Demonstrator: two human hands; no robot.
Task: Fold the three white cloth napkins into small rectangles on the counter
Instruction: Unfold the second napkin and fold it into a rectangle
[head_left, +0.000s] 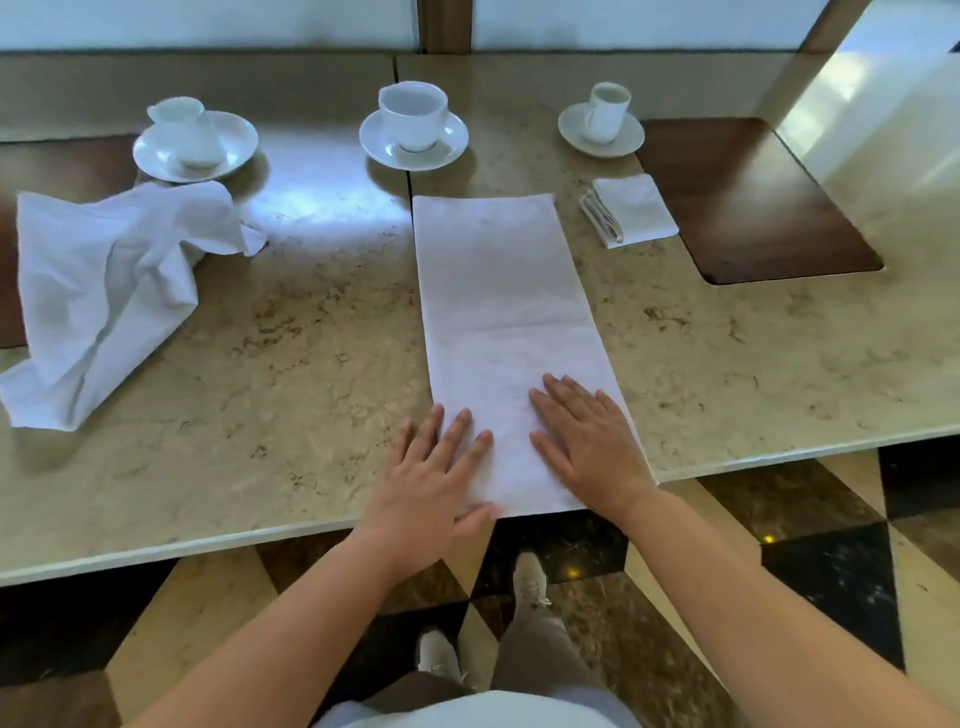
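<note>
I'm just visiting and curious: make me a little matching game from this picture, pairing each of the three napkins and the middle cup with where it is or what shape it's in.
Things:
1. napkin on the left
2. napkin in the middle
3. napkin on the right
4. middle cup

States:
A. folded into a small rectangle
B. standing on a saucer
C. crumpled, not folded
D. long flat strip with both hands pressing on its near end

Pairs: 1-C, 2-D, 3-A, 4-B
</note>
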